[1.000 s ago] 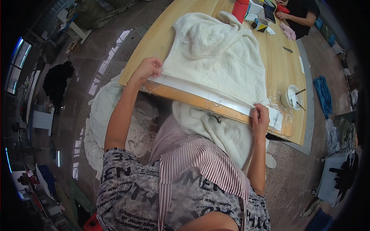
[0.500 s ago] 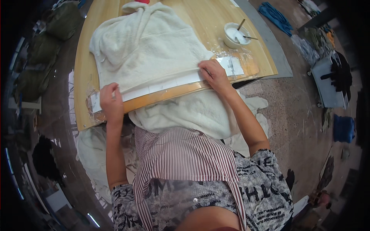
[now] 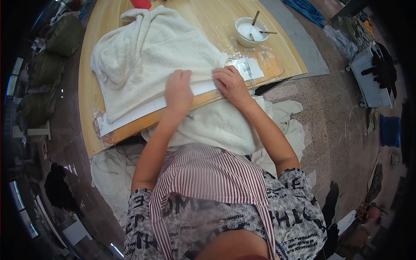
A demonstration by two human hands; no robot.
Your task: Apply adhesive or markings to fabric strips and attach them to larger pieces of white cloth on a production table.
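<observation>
Fluffy white fleece piece (image 3: 160, 56) being spread along a long white paper strip (image 3: 130, 118)

The fleece piece is lying on the pale wood-grain table (image 3: 208, 17), its near hem being bordered by the strip. Spreading appears partly done: the near part is lying fairly flat, while the far part is lying bunched and seems to be awaiting smoothing. The hem is being met midway by the blurred, bare left hand (image 3: 179, 93); whether its grip is wide or narrow cannot be told. Toward the right end, the hem is being touched by the bare right hand (image 3: 232, 84), fingers curled, grip looking narrow; whether cloth is being pinched cannot be told. On the left, movement is being limited by the nearby table side; more room is being offered on the right, up to a round white bowl (image 3: 248, 42).
</observation>
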